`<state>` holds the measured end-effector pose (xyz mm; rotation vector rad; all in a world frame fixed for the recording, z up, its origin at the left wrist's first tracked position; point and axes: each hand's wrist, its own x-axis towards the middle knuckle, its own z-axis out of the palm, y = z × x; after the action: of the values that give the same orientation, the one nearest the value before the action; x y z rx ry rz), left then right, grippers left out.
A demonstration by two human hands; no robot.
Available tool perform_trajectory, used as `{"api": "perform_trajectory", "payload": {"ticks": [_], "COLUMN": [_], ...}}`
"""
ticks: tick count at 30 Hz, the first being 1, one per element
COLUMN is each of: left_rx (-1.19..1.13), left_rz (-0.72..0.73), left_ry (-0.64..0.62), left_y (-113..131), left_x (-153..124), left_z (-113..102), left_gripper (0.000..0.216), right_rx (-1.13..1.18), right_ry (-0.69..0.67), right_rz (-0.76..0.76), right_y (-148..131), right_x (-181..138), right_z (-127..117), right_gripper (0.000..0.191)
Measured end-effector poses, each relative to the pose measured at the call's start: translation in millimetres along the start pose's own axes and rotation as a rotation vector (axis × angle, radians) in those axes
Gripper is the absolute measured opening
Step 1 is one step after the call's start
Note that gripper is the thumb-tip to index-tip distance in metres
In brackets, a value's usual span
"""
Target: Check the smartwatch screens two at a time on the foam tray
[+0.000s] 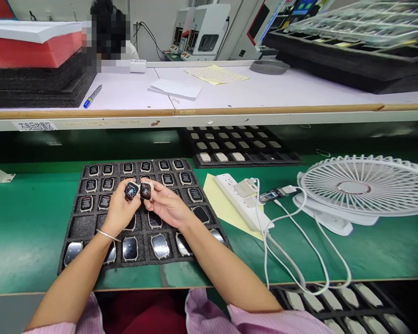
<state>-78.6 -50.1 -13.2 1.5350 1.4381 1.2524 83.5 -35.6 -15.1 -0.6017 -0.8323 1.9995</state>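
My left hand [120, 208] is closed on a smartwatch body [131, 190] whose dark screen is lit with a dial. Right beside it, my right hand [167, 204] grips a second smartwatch body [146, 190], also with a lit screen. Both are held side by side above a black foam tray [82, 227] on the green bench. Rows of strapless smartwatches lie in its slots. Those in the far rows show white text, like the watch [86, 203] at the left, while near ones, such as this watch [130, 248], have dark screens. My hands and forearms hide some slots.
To the right lie a white power strip [242, 204] with cables, a yellow sheet [216, 206] and a white fan [355, 188]. Another foam tray [244, 160] sits under the shelf [230, 99]. A third tray [337, 308] is below the bench edge. A person [111, 32] is beyond the shelf.
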Motion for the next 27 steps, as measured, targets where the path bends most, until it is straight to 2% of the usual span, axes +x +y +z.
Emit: {"api": "perform_trajectory", "payload": {"ticks": [27], "left_rx": [-0.026], "left_rz": [0.032], "left_ry": [0.01], "left_y": [-4.9], "left_x": [0.0], "left_z": [1.3], "left_gripper": [0.036], "right_rx": [0.034], "right_ry": [-0.019], "right_rz": [-0.013], "right_y": [0.3], "right_x": [0.5], "right_z": [-1.6], "right_gripper": [0.046]}}
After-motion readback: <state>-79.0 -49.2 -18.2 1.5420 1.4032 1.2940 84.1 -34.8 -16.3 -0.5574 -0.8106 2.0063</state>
